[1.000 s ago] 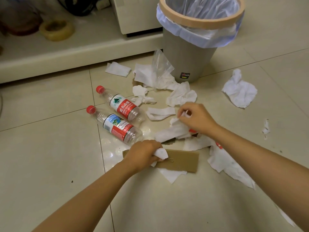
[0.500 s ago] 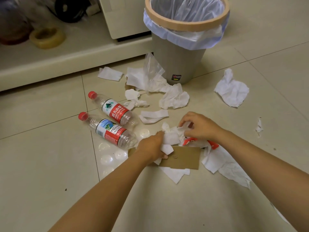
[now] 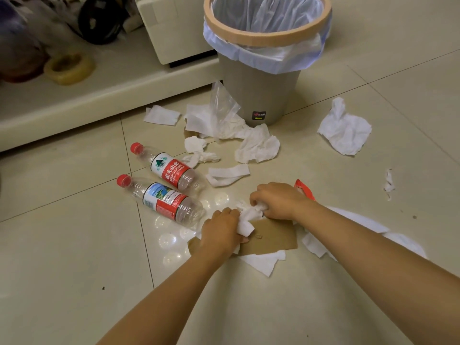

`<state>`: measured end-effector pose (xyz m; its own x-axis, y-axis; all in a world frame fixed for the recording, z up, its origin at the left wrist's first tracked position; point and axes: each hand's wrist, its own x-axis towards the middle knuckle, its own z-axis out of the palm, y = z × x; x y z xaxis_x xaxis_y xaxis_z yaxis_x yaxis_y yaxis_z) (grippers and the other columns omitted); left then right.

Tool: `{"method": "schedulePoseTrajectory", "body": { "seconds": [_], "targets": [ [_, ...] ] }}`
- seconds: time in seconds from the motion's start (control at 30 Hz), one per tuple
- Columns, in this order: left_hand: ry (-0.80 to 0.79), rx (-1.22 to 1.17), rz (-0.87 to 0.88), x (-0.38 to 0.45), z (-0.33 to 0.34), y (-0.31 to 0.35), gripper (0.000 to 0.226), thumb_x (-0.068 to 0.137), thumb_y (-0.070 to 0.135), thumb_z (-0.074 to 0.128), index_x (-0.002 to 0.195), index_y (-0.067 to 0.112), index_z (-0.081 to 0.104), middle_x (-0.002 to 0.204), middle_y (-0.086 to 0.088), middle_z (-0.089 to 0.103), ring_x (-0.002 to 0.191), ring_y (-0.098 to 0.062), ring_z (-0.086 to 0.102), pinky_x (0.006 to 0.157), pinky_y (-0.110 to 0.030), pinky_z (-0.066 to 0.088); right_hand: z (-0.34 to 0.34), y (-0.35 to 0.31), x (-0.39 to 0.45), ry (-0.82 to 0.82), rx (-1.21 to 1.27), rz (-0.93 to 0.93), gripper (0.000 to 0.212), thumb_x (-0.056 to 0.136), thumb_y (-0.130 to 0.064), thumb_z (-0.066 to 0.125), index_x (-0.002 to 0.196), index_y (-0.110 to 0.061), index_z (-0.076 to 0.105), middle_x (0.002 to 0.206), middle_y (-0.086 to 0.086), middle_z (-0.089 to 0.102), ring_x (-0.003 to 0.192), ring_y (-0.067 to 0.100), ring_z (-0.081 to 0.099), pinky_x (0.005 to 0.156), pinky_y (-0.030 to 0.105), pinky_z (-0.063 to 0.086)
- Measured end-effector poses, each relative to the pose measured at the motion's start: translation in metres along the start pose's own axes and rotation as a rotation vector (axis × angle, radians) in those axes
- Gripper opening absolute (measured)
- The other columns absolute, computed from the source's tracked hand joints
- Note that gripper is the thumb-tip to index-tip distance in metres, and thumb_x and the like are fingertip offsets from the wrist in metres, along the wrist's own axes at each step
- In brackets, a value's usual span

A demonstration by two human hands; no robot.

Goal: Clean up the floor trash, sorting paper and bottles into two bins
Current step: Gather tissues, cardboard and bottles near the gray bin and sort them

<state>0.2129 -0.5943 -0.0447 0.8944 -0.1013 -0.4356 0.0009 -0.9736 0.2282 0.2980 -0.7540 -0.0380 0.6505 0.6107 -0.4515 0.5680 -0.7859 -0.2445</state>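
Observation:
My left hand [image 3: 220, 231] and my right hand [image 3: 276, 200] meet over a brown cardboard strip [image 3: 271, 236] on the tiled floor, both gripping the same wad of white tissue [image 3: 247, 215]. Two clear plastic bottles with red caps lie just left of my hands, one nearer [image 3: 164, 200] and one farther [image 3: 166, 168]. Several crumpled tissues are scattered between my hands and a grey bin [image 3: 258, 95] with a pale liner and tan rim. A bigger tissue [image 3: 344, 128] lies to the right. Only one bin is in view.
A clear plastic bag [image 3: 221, 100] leans against the bin. A red wrapper [image 3: 305, 190] pokes out behind my right wrist. White paper [image 3: 316, 245] lies under my right forearm. A low cream ledge [image 3: 99, 100] with a tape roll [image 3: 69, 68] runs along the back left.
My right hand dragged tissue back toward me and joined my left hand; both now clutch one wad over the cardboard. The view shifted closer to the bin.

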Motion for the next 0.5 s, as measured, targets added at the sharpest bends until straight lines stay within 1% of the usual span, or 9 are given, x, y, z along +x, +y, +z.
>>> {"method": "schedulePoseTrajectory", "body": {
  "seconds": [0.07,0.13,0.2,0.23,0.3,0.33,0.4,0.43,0.5],
  "targets": [
    [-0.037,-0.060,-0.009,-0.005,-0.008,0.001,0.043,0.081,0.041,0.069,0.109,0.015,0.049,0.108,-0.003,0.060,0.100,-0.024,0.056,0.074,-0.035,0.044,-0.003,0.001,0.003,0.018,0.067,0.027,0.024,0.080,-0.012,0.061,0.102,-0.020,0.064,0.097,0.002,0.058,0.085,0.023,0.055,0.064,0.031,0.040],
    [-0.051,-0.115,-0.003,-0.011,-0.017,-0.001,0.037,0.082,0.036,0.068,0.102,0.014,0.046,0.103,-0.004,0.062,0.095,-0.024,0.057,0.075,-0.036,0.048,-0.011,0.004,0.006,0.105,0.227,0.099,0.026,0.075,-0.013,0.065,0.100,-0.021,0.067,0.097,-0.001,0.061,0.087,0.022,0.058,0.069,0.031,0.046],
    [-0.045,-0.173,-0.006,-0.017,-0.026,-0.004,0.037,0.083,0.032,0.066,0.109,0.016,0.045,0.101,-0.001,0.062,0.093,-0.022,0.055,0.078,-0.038,0.050,-0.024,0.005,0.008,0.239,0.431,0.161,0.033,0.072,-0.014,0.069,0.105,-0.021,0.068,0.097,-0.005,0.060,0.091,0.021,0.060,0.071,0.029,0.045],
    [-0.044,-0.229,-0.019,-0.017,-0.028,-0.006,0.041,0.084,0.029,0.066,0.116,0.019,0.043,0.097,0.003,0.061,0.093,-0.020,0.055,0.079,-0.037,0.050,-0.030,0.005,0.009,0.297,0.518,0.180,0.036,0.072,-0.014,0.070,0.108,-0.020,0.068,0.100,-0.004,0.062,0.094,0.021,0.060,0.074,0.029,0.045],
    [-0.049,-0.314,-0.047,-0.015,-0.033,-0.010,0.054,0.082,0.025,0.068,0.127,0.024,0.037,0.089,0.010,0.057,0.091,-0.017,0.053,0.076,-0.031,0.046,-0.039,0.005,0.012,0.388,0.657,0.205,0.038,0.073,-0.012,0.071,0.111,-0.016,0.068,0.112,0.000,0.065,0.101,0.019,0.059,0.083,0.031,0.048],
    [-0.045,-0.325,-0.050,-0.014,-0.034,-0.012,0.057,0.081,0.025,0.070,0.129,0.024,0.037,0.090,0.010,0.057,0.091,-0.016,0.052,0.075,-0.029,0.043,-0.042,0.004,0.013,0.418,0.715,0.212,0.039,0.073,-0.011,0.072,0.111,-0.014,0.068,0.116,0.002,0.065,0.103,0.017,0.058,0.085,0.030,0.046],
    [-0.046,-0.299,-0.018,-0.012,-0.036,-0.016,0.047,0.080,0.028,0.072,0.120,0.017,0.049,0.100,0.003,0.062,0.096,-0.019,0.056,0.077,-0.031,0.043,-0.044,0.003,0.013,0.453,0.809,0.226,0.039,0.075,-0.008,0.071,0.114,-0.010,0.067,0.117,0.004,0.065,0.101,0.011,0.053,0.083,0.025,0.042],
    [-0.057,-0.281,0.000,-0.012,-0.039,-0.017,0.042,0.080,0.031,0.072,0.114,0.014,0.055,0.105,-0.002,0.063,0.099,-0.022,0.057,0.082,-0.035,0.046,-0.044,0.002,0.013,0.456,0.853,0.241,0.041,0.076,-0.008,0.071,0.116,-0.010,0.066,0.118,0.004,0.064,0.100,0.010,0.051,0.082,0.023,0.040],
    [-0.085,-0.270,0.034,-0.013,-0.050,-0.020,0.038,0.082,0.034,0.071,0.112,0.014,0.060,0.110,-0.005,0.062,0.103,-0.024,0.057,0.090,-0.041,0.047,-0.047,0.003,0.012,0.464,0.954,0.277,0.043,0.077,-0.007,0.071,0.120,-0.011,0.063,0.116,0.003,0.061,0.101,0.011,0.050,0.081,0.022,0.038]
  ]
}}
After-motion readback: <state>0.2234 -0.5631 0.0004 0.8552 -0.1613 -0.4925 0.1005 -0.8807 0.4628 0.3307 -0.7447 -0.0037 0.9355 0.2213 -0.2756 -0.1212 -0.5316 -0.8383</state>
